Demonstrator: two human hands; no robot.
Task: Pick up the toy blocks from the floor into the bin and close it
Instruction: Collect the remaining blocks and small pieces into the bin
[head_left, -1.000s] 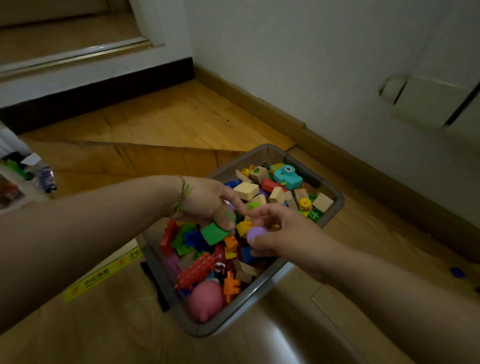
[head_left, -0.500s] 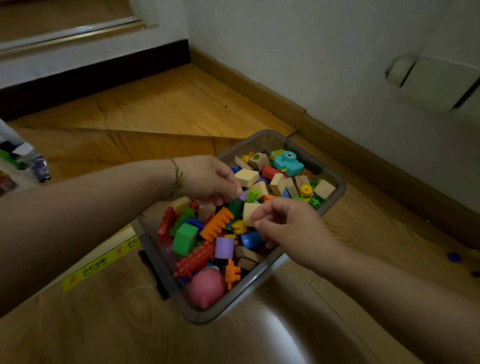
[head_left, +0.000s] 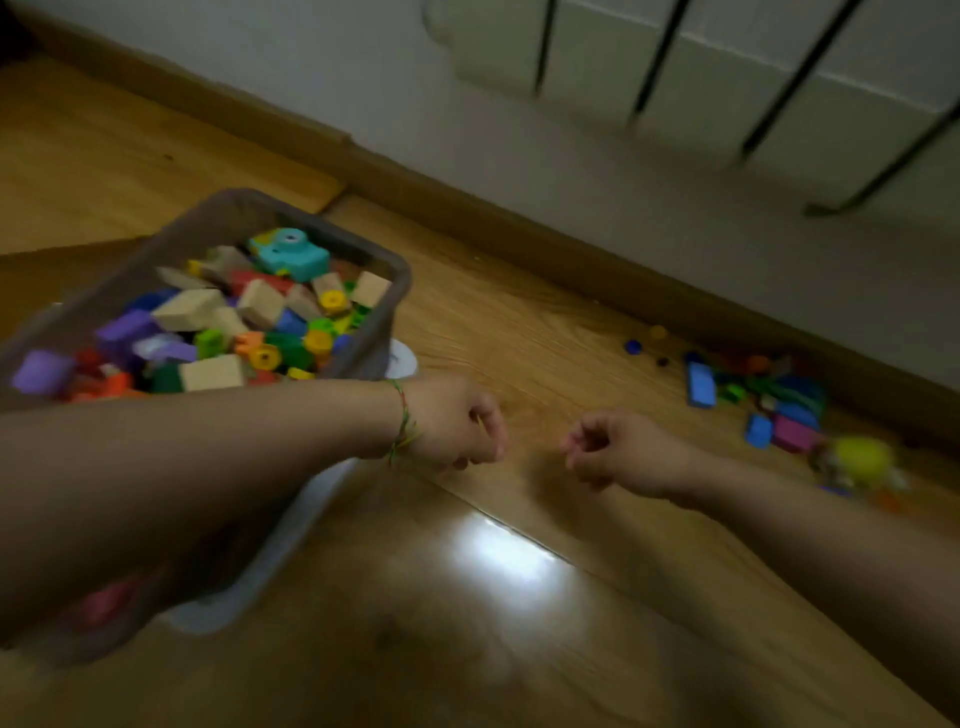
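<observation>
A grey plastic bin (head_left: 392, 291) stands on the wooden floor at the left, filled with several coloured and wooden toy blocks (head_left: 260, 312), among them a teal toy camera (head_left: 291, 252). My left hand (head_left: 457, 421) hovers just right of the bin, fingers loosely curled, holding nothing. My right hand (head_left: 618, 452) floats beside it over bare floor, fingers also loosely curled and empty. A pile of loose blocks (head_left: 763, 400) lies on the floor at the right near the skirting board, with a yellow toy (head_left: 860, 460) next to it. My left forearm hides the bin's near side.
A white radiator (head_left: 701, 78) hangs on the wall above the skirting board (head_left: 519, 234). A white object (head_left: 402, 358), perhaps a lid, pokes out under the bin's right corner. A few small round pieces (head_left: 647, 343) lie scattered left of the pile.
Both hands have left the bin and moved right over the floor, now empty. The view has swung right, showing the loose pile by the wall.
</observation>
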